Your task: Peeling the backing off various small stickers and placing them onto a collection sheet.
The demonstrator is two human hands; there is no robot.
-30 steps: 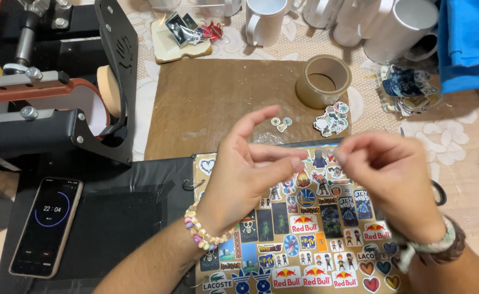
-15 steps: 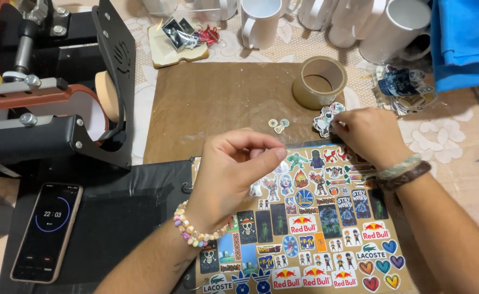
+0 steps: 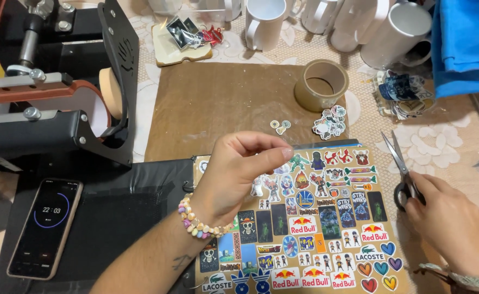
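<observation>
A sheet of several colourful stickers [image 3: 326,218] lies on the table in front of me. My left hand [image 3: 239,171], with a bead bracelet on the wrist, hovers over the sheet's upper left part. Its thumb and forefinger are pinched together, and whether anything thin sits between them is too small to tell. My right hand [image 3: 449,223] is at the sheet's right edge with its fingers on the dark handles of a pair of scissors [image 3: 404,171]. The scissors lie on the tablecloth with their blades slightly apart, pointing away from me. A small pile of cut-out stickers [image 3: 329,122] rests just beyond the sheet.
A brown mat [image 3: 223,103] carries a tape roll [image 3: 321,84] and two tiny cut-outs [image 3: 279,126]. A black mug press [image 3: 54,92] stands at the left, with a phone [image 3: 46,226] showing a timer below it. White mugs [image 3: 264,22] line the back, and blue cloth [image 3: 465,43] lies at the right.
My right hand has left the sticker pile near the tape roll and come down to the scissors at the right. My left hand has stayed pinched over the sheet.
</observation>
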